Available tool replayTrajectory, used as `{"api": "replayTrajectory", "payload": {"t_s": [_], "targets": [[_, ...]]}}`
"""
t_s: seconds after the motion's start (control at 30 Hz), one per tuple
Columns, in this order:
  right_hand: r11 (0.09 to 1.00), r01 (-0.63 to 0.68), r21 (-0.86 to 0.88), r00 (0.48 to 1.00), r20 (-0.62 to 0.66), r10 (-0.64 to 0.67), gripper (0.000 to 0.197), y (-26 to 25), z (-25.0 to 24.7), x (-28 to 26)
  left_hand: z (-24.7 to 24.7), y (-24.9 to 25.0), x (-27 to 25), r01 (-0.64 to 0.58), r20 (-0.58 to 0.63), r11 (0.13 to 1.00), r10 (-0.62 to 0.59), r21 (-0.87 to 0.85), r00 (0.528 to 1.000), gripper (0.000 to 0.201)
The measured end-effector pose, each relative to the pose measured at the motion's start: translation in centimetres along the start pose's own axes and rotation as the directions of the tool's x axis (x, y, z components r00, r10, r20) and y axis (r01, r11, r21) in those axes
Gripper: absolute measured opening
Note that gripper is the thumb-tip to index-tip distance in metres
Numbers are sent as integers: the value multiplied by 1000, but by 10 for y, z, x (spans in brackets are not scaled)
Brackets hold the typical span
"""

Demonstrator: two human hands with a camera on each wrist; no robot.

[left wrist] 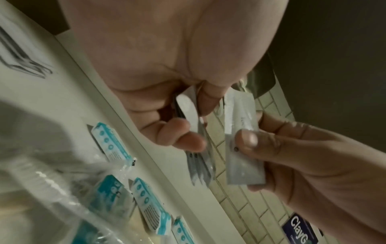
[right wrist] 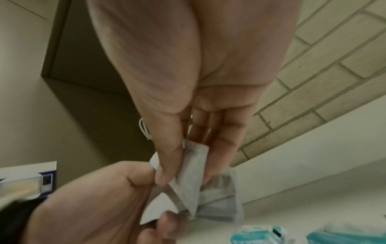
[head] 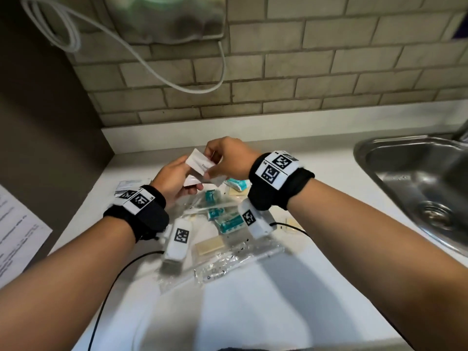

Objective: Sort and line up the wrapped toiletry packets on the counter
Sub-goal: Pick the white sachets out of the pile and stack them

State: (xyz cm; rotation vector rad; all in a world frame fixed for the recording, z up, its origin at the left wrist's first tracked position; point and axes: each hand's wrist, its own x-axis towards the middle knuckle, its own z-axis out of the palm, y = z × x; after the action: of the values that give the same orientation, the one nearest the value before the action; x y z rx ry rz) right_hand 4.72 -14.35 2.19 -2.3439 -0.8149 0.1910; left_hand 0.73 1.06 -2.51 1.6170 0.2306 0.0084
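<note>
Sorting looks barely begun: the left hand (head: 174,179) pinches a small stack of white packets (left wrist: 198,158), while the right hand (head: 228,158) grips one more white packet (head: 200,163) above the desk (head: 316,173). Teal packets (head: 229,222) and tan ones (head: 209,244) lie jumbled among clear wrappers (head: 228,259), unaligned.

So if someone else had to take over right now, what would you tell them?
Left hand grips a small stack of white packets, held above the counter.
Right hand pinches one more white packet beside that stack.
Teal packets and tan packets lie mixed with clear wrappers on the counter below.
Done: some white ones gathered in hand. Left: no line visible yet; sort the teal and tan ones and line everything up.
</note>
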Motion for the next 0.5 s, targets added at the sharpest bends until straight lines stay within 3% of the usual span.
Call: {"api": "replayTrajectory", "payload": {"t_s": [0.1,0.23,0.4,0.43,0.5], "targets": [[1000,-16,4,999,50,15,31,-11,18,6,-24,-4,-15,20,21,996,-18,-92,1000,24],[999,5,-51,996,85,-1,33,-28,44,20,-59,-6,-26,47,-43,991,-52,-125,998,21],[998,-33,-49,997,63,37,70,-55,78,44,-94,-8,-34,100,29,995,-100,24,995,10],[997,-50,-63,994,93,56,73,-61,86,51,-104,-10,-35,104,21,992,-106,70,994,5],[985,-74,-155,979,179,101,69,-69,97,58,-120,-17,-33,113,-5,980,-113,162,994,16]]}}
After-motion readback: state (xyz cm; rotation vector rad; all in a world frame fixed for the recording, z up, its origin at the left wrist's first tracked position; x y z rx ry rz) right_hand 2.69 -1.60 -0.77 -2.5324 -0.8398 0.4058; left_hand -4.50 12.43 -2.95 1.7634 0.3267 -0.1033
